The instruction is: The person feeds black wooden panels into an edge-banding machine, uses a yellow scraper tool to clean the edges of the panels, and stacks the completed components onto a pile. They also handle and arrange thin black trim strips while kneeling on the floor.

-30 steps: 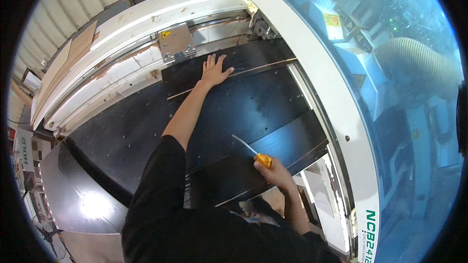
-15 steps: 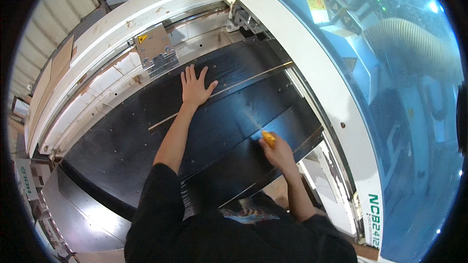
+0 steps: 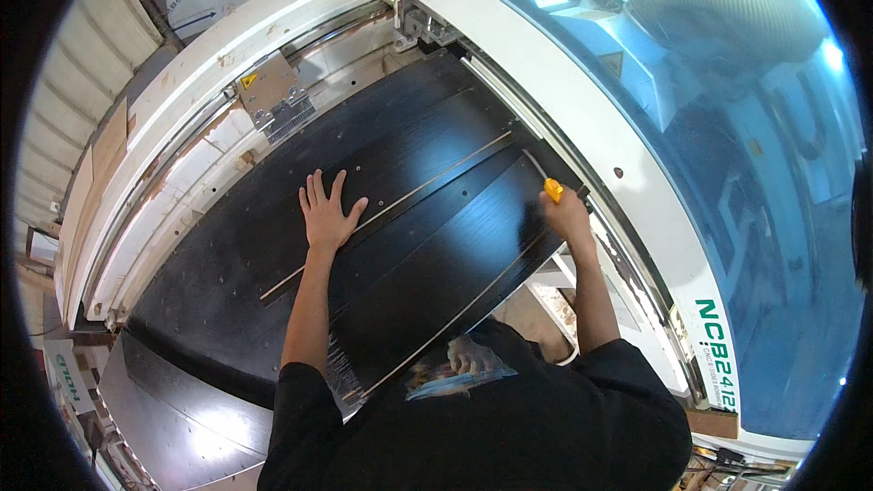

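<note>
My left hand [image 3: 329, 218] lies flat with spread fingers on a black panel [image 3: 400, 164]. Its thumb rests at a thin pale strip [image 3: 386, 212] that runs slantwise across the black surface. Farther right, my right hand [image 3: 568, 214] is closed around a yellow-handled tool [image 3: 553, 189]. A thin, pale, curved end of that tool points away to the left, over the panel's right part; whether it touches the panel I cannot tell. Nearer to me, a second pale line [image 3: 455, 320] runs along the near edge of the black surface.
A white machine frame [image 3: 582, 91] curves along the right, with a blue see-through cover [image 3: 764, 218] and a ribbed hose [image 3: 723, 14] inside. Left of the panel are a rail and a metal carriage plate [image 3: 273, 91]. A shiny metal sheet [image 3: 182, 409] lies at lower left.
My right hand has moved away from me and to the right with the tool. My left hand has come nearer, and the pale strip beside it lies nearer too. The view has shifted slightly.
</note>
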A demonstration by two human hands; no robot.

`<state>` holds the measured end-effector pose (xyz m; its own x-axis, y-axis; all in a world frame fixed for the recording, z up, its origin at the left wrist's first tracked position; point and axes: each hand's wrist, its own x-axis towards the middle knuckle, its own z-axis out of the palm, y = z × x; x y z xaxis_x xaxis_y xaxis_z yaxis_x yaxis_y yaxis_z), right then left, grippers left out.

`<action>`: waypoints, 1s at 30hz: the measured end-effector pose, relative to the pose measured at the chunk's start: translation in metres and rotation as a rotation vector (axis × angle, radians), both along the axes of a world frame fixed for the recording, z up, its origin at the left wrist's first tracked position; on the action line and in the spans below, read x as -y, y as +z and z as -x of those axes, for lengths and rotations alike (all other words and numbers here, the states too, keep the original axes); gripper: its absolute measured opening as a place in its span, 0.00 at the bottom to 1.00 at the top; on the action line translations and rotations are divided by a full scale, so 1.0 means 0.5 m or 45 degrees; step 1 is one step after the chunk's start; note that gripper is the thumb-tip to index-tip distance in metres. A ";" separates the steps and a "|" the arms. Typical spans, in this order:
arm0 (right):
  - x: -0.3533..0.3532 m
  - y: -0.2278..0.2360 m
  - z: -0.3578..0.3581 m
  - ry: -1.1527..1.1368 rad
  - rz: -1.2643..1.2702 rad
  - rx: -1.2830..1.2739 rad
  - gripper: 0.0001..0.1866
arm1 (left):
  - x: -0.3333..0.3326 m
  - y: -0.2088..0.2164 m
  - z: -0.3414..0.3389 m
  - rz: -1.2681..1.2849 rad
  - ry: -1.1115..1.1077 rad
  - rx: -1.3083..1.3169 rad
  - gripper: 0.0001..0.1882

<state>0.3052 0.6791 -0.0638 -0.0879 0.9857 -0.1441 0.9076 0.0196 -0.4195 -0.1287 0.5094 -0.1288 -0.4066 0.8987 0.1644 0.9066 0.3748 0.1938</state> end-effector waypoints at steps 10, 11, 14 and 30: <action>0.223 0.053 0.171 0.905 0.969 -0.379 0.28 | 0.002 -0.005 0.008 -0.030 -0.015 0.052 0.38; 0.231 0.068 0.170 0.887 1.039 -0.258 0.28 | 0.003 -0.004 0.009 -0.020 -0.008 0.052 0.38; 0.198 0.012 0.071 0.630 0.834 -0.481 0.29 | 0.005 -0.002 0.010 0.034 0.009 0.055 0.39; 0.298 0.051 -0.024 0.690 1.115 -0.680 0.26 | 0.008 -0.018 0.008 -0.055 -0.026 0.025 0.38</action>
<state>0.3173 0.5304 -0.0382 -0.7234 0.3815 -0.5754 0.5721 -0.1352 -0.8089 -0.1325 0.5053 -0.1378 -0.3920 0.8989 0.1956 0.9098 0.3473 0.2273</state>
